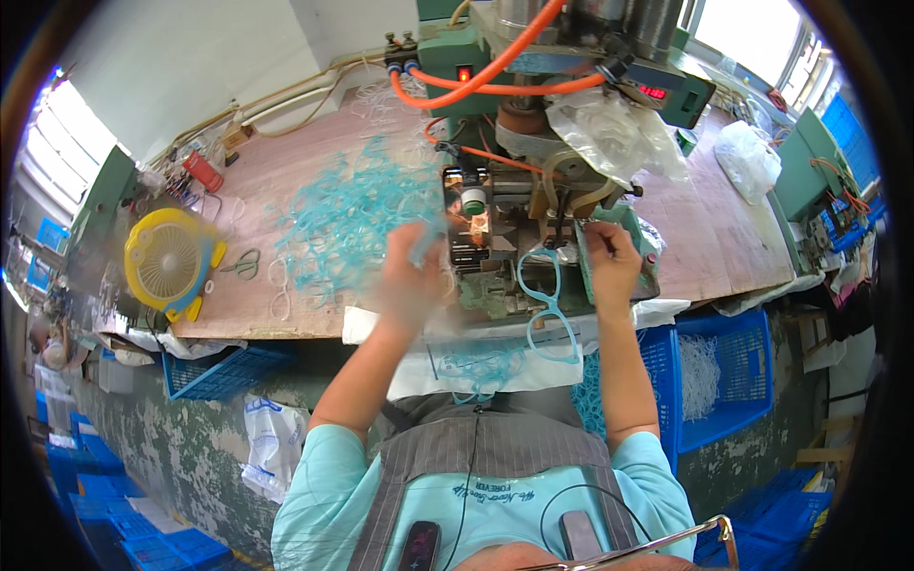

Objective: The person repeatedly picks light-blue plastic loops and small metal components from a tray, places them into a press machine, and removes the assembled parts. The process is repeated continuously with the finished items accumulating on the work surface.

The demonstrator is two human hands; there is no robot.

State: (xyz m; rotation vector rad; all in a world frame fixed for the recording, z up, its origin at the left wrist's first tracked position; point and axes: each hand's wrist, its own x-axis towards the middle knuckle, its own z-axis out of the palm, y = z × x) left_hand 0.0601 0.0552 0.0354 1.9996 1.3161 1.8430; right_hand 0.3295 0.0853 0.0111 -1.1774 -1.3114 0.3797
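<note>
At 12 o'clock on the wooden bench (286,181) stands a green machine (533,114). Right hand (609,262) at 2 o'clock of centre, closed on the temple end of a light-blue glasses frame (550,305) at the machine's base. Left hand (414,276) blurred, fingers curled around a pale blue piece; grip unclear. Pile of blue frames (347,224) at 10 o'clock. Yellow fan (169,259) at 9 o'clock.

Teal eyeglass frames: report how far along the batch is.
Done: some teal frames lie on the white cloth by the lap. In hand: the right hand holds one eyeglass frame at the machine; the blurred left hand brings another. Left: a pile of frames on the bench.
</note>
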